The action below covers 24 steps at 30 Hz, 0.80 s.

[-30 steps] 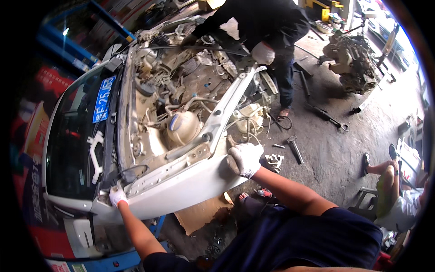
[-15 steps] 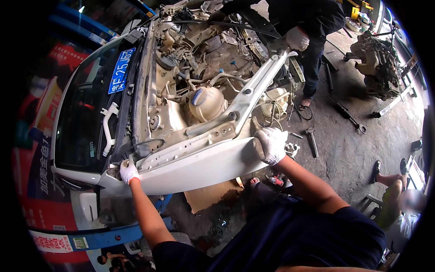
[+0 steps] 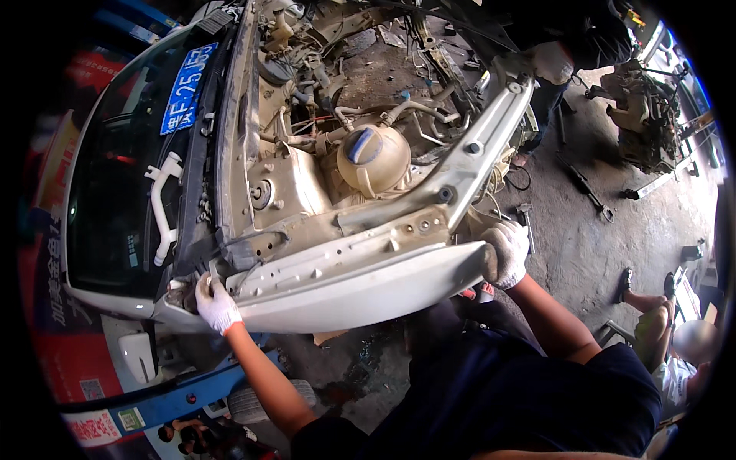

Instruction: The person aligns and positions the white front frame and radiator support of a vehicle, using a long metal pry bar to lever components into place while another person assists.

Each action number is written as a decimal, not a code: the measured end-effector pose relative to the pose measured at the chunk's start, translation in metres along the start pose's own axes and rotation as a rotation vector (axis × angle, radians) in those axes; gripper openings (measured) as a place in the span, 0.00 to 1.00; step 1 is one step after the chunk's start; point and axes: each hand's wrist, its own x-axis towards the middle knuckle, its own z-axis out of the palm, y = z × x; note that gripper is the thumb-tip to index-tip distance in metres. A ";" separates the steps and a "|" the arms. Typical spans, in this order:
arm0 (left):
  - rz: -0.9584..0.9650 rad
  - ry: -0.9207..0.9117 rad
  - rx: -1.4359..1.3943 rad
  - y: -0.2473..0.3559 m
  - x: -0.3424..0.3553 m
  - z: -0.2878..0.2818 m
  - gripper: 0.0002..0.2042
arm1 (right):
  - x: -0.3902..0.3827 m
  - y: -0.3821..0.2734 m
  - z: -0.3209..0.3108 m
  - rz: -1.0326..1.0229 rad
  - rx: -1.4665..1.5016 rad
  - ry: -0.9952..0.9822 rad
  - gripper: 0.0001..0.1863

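Observation:
A white car fender [image 3: 360,295] lies along the near side of the open engine bay, just below the perforated body rail [image 3: 337,261]. In a white knit glove, my left hand [image 3: 217,305] has its fingers closed over the fender's end near the windscreen corner. My right hand [image 3: 504,253], gloved too, grips the fender's front end. Beyond the rail sits a round cream reservoir [image 3: 391,165] with a dark blue cap [image 3: 364,146]. A co-worker's gloved hand [image 3: 552,61] is on the far end of the silver front crossmember [image 3: 474,147].
A blue plate [image 3: 188,88] and a white pipe [image 3: 164,207] lie on the windscreen. On the floor at right are an engine unit [image 3: 644,115] and a long tool [image 3: 586,188]. A seated person [image 3: 659,337] is at far right. A tyre [image 3: 261,402] lies below.
The view has moved in closer, so the car looks larger and the windscreen sits further left. Both my hands keep hold of the fender, and the co-worker's hand stays at the crossmember.

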 end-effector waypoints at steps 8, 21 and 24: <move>0.036 0.129 -0.120 0.025 -0.023 0.015 0.13 | -0.009 0.004 0.005 0.021 -0.058 0.016 0.15; -0.076 0.145 0.089 0.047 -0.020 0.021 0.16 | -0.023 0.014 0.026 0.170 0.105 0.024 0.10; -0.077 0.149 0.135 0.055 -0.020 0.025 0.17 | -0.022 0.010 0.028 0.204 0.072 0.033 0.13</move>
